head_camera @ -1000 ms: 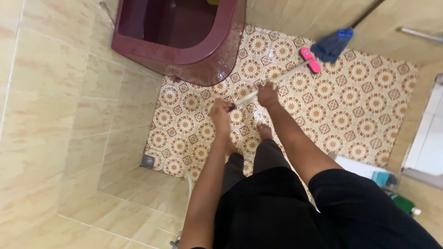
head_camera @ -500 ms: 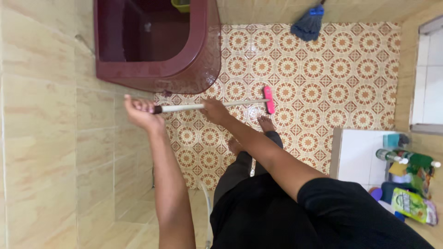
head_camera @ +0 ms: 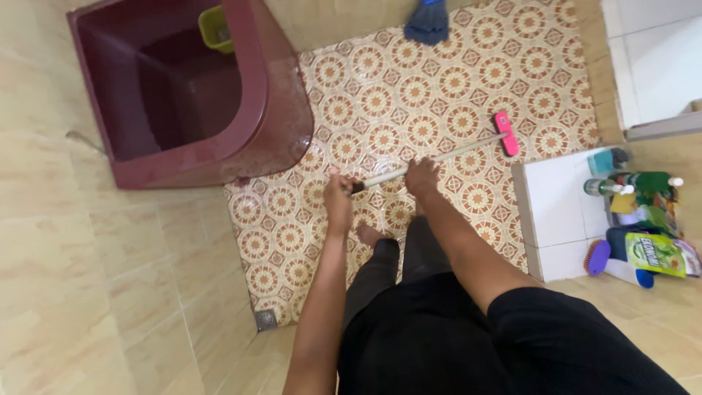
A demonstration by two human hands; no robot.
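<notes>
Both hands, left hand (head_camera: 338,199) and right hand (head_camera: 422,177), are gripping closed around a light, stiff long-handled brush (head_camera: 439,157), its pink head (head_camera: 504,133) resting mid-floor on wet, likely slippery patterned tiles (head_camera: 439,80).

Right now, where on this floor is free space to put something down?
Bare patterned floor lies between the maroon tub, blue mop and pink brush head. Another patch lies left of the bare foot, toward the drain. Bottles crowd the right.
</notes>
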